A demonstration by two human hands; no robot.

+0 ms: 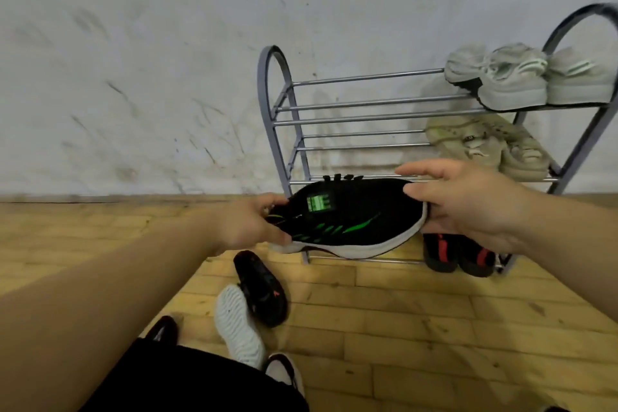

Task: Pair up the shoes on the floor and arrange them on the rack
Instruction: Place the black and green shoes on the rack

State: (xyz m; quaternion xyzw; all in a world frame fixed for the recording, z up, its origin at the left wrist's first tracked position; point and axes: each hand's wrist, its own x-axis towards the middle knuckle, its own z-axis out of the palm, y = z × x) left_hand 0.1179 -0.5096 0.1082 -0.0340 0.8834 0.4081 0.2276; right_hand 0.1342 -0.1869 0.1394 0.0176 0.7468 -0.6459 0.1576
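Note:
A black sneaker with green stripes and a white sole (351, 221) is held sideways in the air in front of the grey metal shoe rack (351, 120). My left hand (247, 224) grips one end of it and my right hand (468, 201) grips the other end. A grey pair (521, 77) sits on the rack's top shelf at the right. A beige pair (495, 147) rests on the middle shelf below it. A black and red pair (458, 254) stands on the bottom shelf at the right.
On the wooden floor near my knee lie a black shoe (261, 288), a white-soled shoe on its side (239, 324), a dark glossy shoe (164, 328) and a white and dark shoe (284, 371). A scuffed white wall (133, 77) stands behind the rack.

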